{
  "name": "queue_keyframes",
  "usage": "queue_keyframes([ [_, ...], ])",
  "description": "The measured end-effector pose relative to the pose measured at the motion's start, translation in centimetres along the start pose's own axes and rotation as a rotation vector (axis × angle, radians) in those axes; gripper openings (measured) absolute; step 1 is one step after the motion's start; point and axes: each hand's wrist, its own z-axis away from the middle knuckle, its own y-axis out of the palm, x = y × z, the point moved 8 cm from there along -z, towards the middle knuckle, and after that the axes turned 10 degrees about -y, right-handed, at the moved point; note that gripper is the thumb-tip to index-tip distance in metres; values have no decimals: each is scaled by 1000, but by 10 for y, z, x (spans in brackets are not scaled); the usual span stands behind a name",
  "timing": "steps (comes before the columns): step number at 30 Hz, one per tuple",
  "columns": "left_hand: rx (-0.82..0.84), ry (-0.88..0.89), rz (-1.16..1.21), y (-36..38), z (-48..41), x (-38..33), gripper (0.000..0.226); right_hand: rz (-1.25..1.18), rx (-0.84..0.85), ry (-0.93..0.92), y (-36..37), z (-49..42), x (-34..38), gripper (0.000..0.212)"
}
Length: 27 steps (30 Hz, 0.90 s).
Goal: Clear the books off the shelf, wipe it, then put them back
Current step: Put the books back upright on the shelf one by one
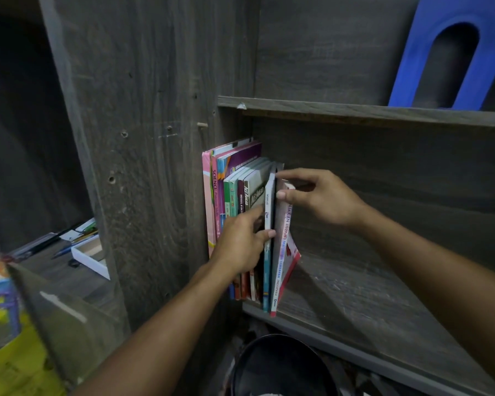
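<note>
**Books (235,178) upright at the left end of a grey wood-grain shelf (355,295), both hands on them.**
The left hand (240,241) curls its fingers round the spines, thumb pressed on a thin white one. Above it, the right hand (323,198) pinches the outermost top edges between forefinger and thumb. Bare board lies right of the fingers (blue stool (412,67) on the board above).

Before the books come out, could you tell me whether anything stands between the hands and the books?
Nothing visible does: the left hand and the right hand both grip the books at the row's right end.
</note>
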Motion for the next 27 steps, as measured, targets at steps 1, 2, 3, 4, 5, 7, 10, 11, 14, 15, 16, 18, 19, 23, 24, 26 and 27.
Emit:
queue_keyframes([
  [1, -17, -13, -25, -1, 0, 1, 42, 8, -3, 1, -3, 1, -2, 45],
  [2, -40, -31, -41, -2, -1, 3, 42, 17, -4, 2, -6, 1, -4, 47],
  [3, -61, -48, -49, -3, -2, 3, 43, 24, -1, 2, -7, 1, -4, 48],
  [4, -75, -61, -65, -2, -4, 2, 45, 30, 0, 3, -8, 0, -4, 49],
  [5, -85, -69, -89, -1, -7, 0, 47, 38, -4, 0, -8, -1, -2, 50],
  [7, -101, -78, -130, 2, -13, -7, 52, 56, -13, 0, -9, -3, -1, 52],
  [10, -123, -113, -165, 3, -14, -10, 45, 90, -21, 2, -12, -5, 2, 54],
  [11, -137, -129, -158, 0, -8, -7, 39, 116, -16, -3, -12, -7, 3, 54],
  [14, -177, -141, -135, -18, 26, 6, 27, 267, 37, -56, -7, -20, 14, 56],
  [15, -190, -140, -134, -27, 39, 10, 27, 299, 68, -78, -2, -24, 18, 57],
  [16, -206, -134, -138, -36, 52, 13, 29, 305, 110, -92, 5, -27, 20, 59],
  [18, -235, -104, -157, -55, 78, 12, 33, 304, 200, -120, 22, -31, 27, 61],
  [19, -233, -86, -161, -63, 89, 8, 34, 326, 234, -131, 29, -32, 30, 63],
  [23, -233, -58, -186, -90, 125, -2, 28, 404, 260, -137, 42, -36, 34, 64],
  [24, -234, -63, -192, -96, 132, -3, 28, 396, 250, -124, 41, -36, 35, 61],
  [26, -228, -84, -200, -105, 145, -4, 27, 372, 238, -100, 39, -32, 37, 55],
  [27, -228, -97, -199, -110, 151, -4, 26, 358, 231, -97, 36, -30, 39, 52],
])
